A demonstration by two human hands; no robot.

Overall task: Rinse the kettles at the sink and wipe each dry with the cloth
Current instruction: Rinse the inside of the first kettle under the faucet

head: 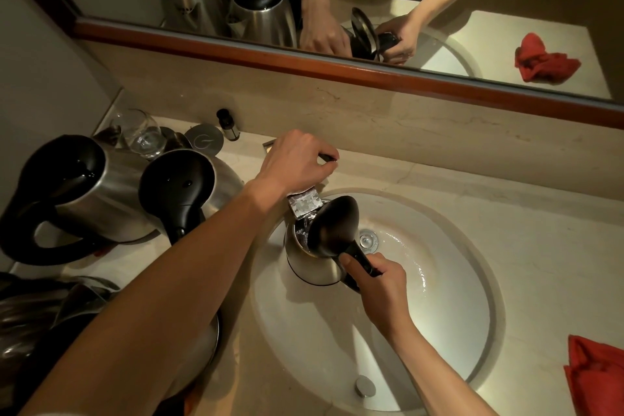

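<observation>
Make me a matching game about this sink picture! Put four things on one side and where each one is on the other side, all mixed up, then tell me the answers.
Things:
1. red cloth
2. kettle with its lid open
3. drinking glass
4. left hand

Places:
A. on the tap handle behind the basin
B. held over the sink under running water
C. on the counter at the right of the sink
D. at the back left of the counter, behind two other kettles

Pairs: 1-C, 2-B, 3-D, 4-A
</observation>
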